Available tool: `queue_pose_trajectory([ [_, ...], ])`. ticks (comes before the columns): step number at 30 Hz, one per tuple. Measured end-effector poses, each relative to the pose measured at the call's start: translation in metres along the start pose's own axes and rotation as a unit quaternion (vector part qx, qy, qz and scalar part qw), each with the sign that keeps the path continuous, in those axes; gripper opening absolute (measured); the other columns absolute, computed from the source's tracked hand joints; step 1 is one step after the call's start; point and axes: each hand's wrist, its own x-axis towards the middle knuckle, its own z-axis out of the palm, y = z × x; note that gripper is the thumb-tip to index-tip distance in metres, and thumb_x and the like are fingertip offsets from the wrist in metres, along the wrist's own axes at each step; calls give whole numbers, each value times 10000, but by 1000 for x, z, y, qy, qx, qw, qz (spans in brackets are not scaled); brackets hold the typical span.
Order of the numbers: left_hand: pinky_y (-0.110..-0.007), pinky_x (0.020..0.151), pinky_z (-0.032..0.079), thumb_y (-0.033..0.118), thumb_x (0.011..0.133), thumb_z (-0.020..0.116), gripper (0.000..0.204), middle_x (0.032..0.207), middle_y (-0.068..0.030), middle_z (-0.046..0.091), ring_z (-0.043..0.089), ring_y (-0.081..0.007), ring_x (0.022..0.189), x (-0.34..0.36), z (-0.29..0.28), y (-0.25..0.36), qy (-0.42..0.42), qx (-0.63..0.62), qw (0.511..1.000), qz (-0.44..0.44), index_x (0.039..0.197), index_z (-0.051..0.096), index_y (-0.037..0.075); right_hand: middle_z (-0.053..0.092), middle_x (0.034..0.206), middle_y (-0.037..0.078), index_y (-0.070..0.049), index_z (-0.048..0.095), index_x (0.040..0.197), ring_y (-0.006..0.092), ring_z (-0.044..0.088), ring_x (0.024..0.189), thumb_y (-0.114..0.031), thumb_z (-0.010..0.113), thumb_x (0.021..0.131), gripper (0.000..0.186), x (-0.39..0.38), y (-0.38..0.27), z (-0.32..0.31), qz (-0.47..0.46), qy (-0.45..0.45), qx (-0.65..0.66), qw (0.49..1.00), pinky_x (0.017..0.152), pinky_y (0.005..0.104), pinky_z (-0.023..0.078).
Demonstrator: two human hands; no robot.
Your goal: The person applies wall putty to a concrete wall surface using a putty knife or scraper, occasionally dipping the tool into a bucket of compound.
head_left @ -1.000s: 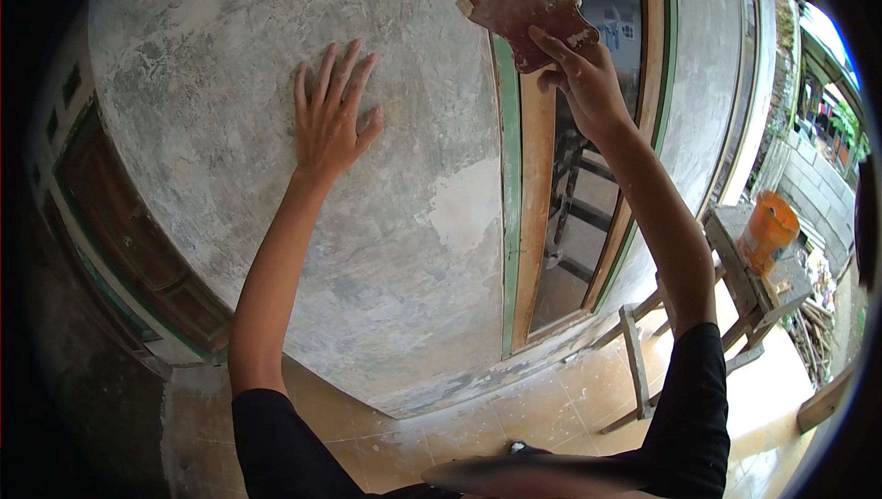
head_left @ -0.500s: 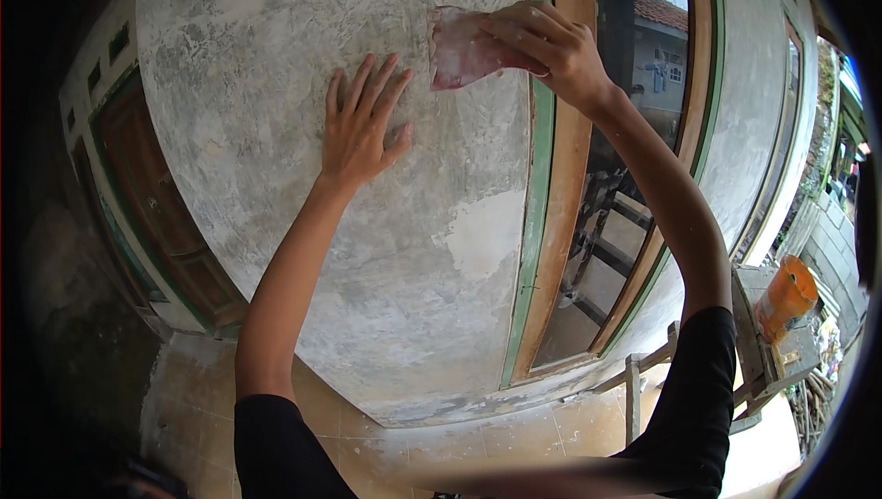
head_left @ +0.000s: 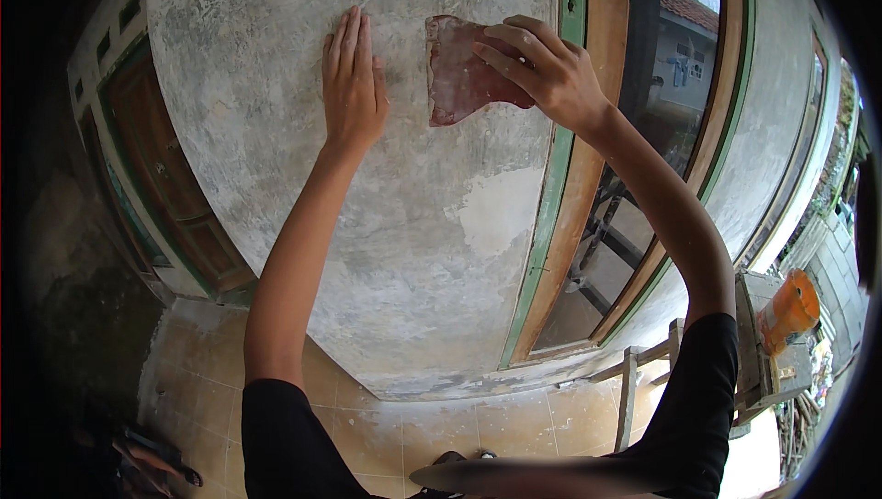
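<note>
Head view: stained orange bucket point(head_left: 787, 311), contents hidden. Right hand point(head_left: 553, 74) grips dark-red, waisted scraper point(head_left: 457, 76); left hand point(head_left: 354, 99), extended and empty, lies against mottled grey plaster wall point(head_left: 386, 251).

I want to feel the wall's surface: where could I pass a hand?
Bare wall shows between the left hand and the red tool, and below both, left of the green frame. Crowded: the tool's right end, where the right hand grips it.

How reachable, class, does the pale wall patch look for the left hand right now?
Probably yes: the left hand looks empty, and only wall shows between it and the pale patch.
</note>
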Motion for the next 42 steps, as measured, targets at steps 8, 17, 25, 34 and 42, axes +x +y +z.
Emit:
queue_pose_trajectory([
  [8, -487, 1153, 279, 35, 948, 395, 507, 1527, -127, 342, 342, -314, 1399, -1, -43, -62, -13, -9, 998, 66, 1454, 366, 25, 584, 1183, 11, -131, 653, 1144, 186, 562, 1104, -174, 723, 750, 402, 14, -16, -3, -1, -22, -22, 1000, 718, 273, 604],
  [17, -508, 1164, 217, 207, 972, 405, 477, 1510, -80, 401, 340, -275, 1412, -14, -36, -77, -44, 32, 996, 64, 1437, 424, 100, 595, 1204, -7, -156, 660, 1150, 174, 575, 1113, -210, 719, 771, 388, 39, -17, 13, -5, -28, -45, 999, 729, 263, 607],
  [25, -501, 1159, 216, 229, 987, 384, 475, 1512, -67, 400, 340, -276, 1409, -17, -36, -81, -29, 10, 997, 67, 1448, 421, 117, 616, 1192, -35, -155, 666, 1157, 147, 562, 1133, -235, 739, 755, 417, 45, -30, 30, 8, -70, -108, 992, 747, 257, 602],
  [34, -500, 1164, 214, 236, 982, 400, 478, 1513, -55, 403, 335, -268, 1416, -20, -35, -83, -22, -4, 997, 67, 1449, 428, 136, 621, 1181, -31, -151, 668, 1168, 145, 568, 1127, -234, 763, 737, 450, 6, -39, -2, 24, -146, -118, 982, 759, 259, 608],
  [42, -505, 1155, 240, 253, 963, 433, 482, 1504, -58, 415, 359, -270, 1402, -17, -34, -81, -17, 14, 998, 67, 1428, 452, 129, 636, 1167, -29, -173, 638, 1224, 134, 603, 1067, -228, 753, 754, 487, 32, -5, -19, 28, -82, -169, 982, 705, 226, 608],
])
